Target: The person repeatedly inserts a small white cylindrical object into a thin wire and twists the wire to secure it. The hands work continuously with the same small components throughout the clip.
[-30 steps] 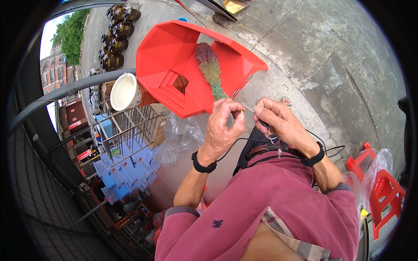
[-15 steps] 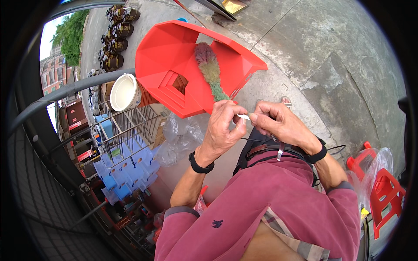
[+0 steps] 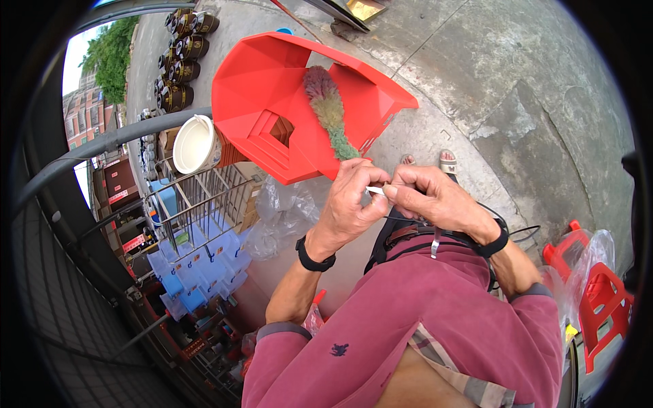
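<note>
A small white strip (image 3: pixel 375 190) is pinched between my two hands, in front of my body. The fingers of my left hand (image 3: pixel 350 198) are closed on one end, thumb and index finger curled together. My right hand (image 3: pixel 439 198) closes its thumb and fingertips on the other end. Below the right hand dangles a pale, shiny narrow strip (image 3: pixel 436 243); where it is attached is hidden. Just beyond my left hand, a fluffy multicoloured duster (image 3: pixel 328 109) lies on a red plastic stool (image 3: pixel 252 81), its lower end reaching behind my knuckles.
A white bucket (image 3: pixel 193 146) stands left of the red stool, by a metal rack (image 3: pixel 197 207). Blue-white plastic boxes (image 3: pixel 194 265) and clear plastic wrap (image 3: pixel 286 211) are nearby. Red stools (image 3: pixel 604 306) stand at right; dark jars (image 3: pixel 180 71) line the far left. Concrete floor (image 3: pixel 517 81) stretches ahead.
My right hand has shifted slightly left and up, closer to my left hand, and the white strip has turned between them. A sandalled foot shows more fully. The duster stays put.
</note>
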`<state>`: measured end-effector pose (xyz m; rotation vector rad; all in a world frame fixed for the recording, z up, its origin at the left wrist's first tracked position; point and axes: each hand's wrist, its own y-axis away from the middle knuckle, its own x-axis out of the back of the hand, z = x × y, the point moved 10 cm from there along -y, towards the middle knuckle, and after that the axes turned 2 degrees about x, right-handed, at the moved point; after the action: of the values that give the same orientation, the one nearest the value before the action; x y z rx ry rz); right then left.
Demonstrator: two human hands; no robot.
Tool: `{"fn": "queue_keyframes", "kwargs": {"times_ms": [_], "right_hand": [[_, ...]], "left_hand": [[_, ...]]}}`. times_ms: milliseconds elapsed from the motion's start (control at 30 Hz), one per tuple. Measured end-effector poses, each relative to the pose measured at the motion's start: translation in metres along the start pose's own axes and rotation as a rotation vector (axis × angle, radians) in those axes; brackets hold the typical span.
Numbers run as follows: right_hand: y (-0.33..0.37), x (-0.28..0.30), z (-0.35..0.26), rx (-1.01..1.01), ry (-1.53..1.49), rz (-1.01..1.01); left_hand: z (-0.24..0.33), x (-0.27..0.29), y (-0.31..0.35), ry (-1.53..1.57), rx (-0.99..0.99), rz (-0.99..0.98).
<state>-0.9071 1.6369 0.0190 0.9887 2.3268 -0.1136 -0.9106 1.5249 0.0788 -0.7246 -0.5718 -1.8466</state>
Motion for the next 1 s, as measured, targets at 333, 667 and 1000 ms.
{"fn": "queue_keyframes", "kwargs": {"times_ms": [333,667,1000], "right_hand": [[0.0,0.011,0.006,0.051,-0.046,0.063],[0.001,0.003,0.008,0.017,-0.067,0.009],[0.003,-0.003,0.007,0.02,-0.073,0.005]], "left_hand": [[0.007,0.011,-0.003,0.044,-0.047,0.097],[0.009,0.009,0.002,0.03,-0.005,0.031],[0.009,0.009,-0.001,0.017,-0.017,0.018]]}}
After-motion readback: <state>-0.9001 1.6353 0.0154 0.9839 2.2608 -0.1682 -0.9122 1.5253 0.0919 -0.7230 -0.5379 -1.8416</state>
